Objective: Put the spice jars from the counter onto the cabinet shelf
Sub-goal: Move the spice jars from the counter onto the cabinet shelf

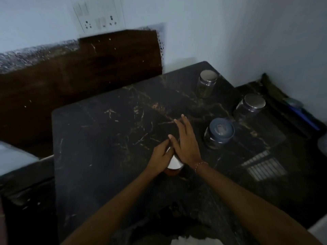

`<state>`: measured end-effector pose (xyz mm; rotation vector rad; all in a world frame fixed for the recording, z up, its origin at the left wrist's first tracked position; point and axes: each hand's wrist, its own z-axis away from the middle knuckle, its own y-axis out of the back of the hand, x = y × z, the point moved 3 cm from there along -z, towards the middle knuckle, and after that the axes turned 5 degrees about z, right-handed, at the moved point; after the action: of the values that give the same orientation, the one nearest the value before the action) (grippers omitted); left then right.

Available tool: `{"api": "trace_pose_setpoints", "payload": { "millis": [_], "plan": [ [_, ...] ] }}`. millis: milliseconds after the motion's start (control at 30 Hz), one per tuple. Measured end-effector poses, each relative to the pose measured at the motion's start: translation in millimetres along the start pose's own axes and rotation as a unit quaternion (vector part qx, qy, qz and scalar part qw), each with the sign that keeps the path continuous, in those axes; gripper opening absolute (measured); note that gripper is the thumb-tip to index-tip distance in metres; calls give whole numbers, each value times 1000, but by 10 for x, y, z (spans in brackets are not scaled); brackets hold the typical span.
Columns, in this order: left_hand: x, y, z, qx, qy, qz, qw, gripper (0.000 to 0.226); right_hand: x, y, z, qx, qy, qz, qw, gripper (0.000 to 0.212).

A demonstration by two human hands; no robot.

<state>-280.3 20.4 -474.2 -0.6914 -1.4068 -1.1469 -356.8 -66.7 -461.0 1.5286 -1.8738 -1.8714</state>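
A small jar with a white lid (174,164) stands on the dark marble counter (109,138) near its middle. My left hand (160,159) wraps around its left side. My right hand (184,142) lies flat over its top with the fingers stretched out. Most of the jar is hidden under my hands. To the right stand three glass jars: one with a blue lid (219,132), and two with silver lids, one at the back (207,85) and one further right (250,107).
A dark wooden board (88,71) leans against the wall behind the counter, below a switch panel (98,18). A blue-handled tool (300,115) lies along the right wall. A lower dark ledge (26,177) sits at the left.
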Motion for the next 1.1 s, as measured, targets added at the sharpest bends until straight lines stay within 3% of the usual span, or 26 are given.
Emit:
{"api": "trace_pose_setpoints", "payload": {
  "millis": [333, 467, 600, 667, 733, 800, 933, 1033, 1100],
  "plan": [
    [-53, -62, -235, 98, 37, -15, 994, 23, 9, 34, -63, -69, -17, -78, 994, 37],
    [21, -6, -420, 77, 14, -22, 997, 22, 77, -8, 42, -125, 3, -108, 986, 58],
    [58, 70, -582, 92, 49, -28, 994, 24, 163, -49, 59, -149, -29, -139, 979, 86],
    [51, 135, -651, 81, 99, 22, 992, 26, 192, -61, 32, -157, -37, -157, 974, 92],
    [71, 202, -682, 42, 186, 141, 972, 33, 207, -73, -24, -162, -53, -181, 969, 91],
    [138, 281, -678, 27, 219, 238, 946, 41, 207, -63, -119, -168, -100, -228, 954, 89],
    [267, 472, -633, -13, 174, 279, 944, 53, 168, 68, -380, -177, -172, -342, 907, 73],
    [398, 604, -599, -53, 158, 276, 947, 65, 34, 196, -595, -196, -166, -466, 847, 60],
    [473, 664, -612, -47, 155, 300, 940, 66, -97, 257, -739, -197, -169, -532, 806, 62]
  ]
}}
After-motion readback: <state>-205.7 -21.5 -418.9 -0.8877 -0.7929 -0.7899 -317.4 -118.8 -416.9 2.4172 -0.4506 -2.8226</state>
